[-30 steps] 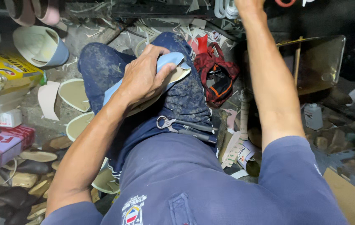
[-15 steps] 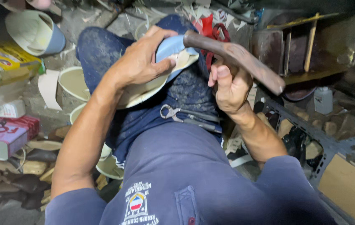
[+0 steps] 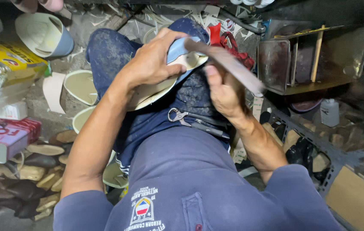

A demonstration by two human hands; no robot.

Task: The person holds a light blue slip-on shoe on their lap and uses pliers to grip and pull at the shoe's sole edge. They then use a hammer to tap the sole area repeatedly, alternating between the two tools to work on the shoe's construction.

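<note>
- Left hand presses a cream-and-blue shoe sole flat against the raised knee, fingers clamped over it.
- Right hand wraps a long, brownish flat-bladed tool, whose tip meets the sole's top end.
- Risk: the tool could skid off the sole's edge toward the left fingers, since they lie just beside its tip.

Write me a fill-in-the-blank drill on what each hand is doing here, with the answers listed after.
1. The left hand presses a cream and ___ shoe sole onto the knee.
2. The right hand grips a flat ___ by its lower end.
3. A pair of ___ lies on the lap.

Answers: blue; tool; pliers
</note>
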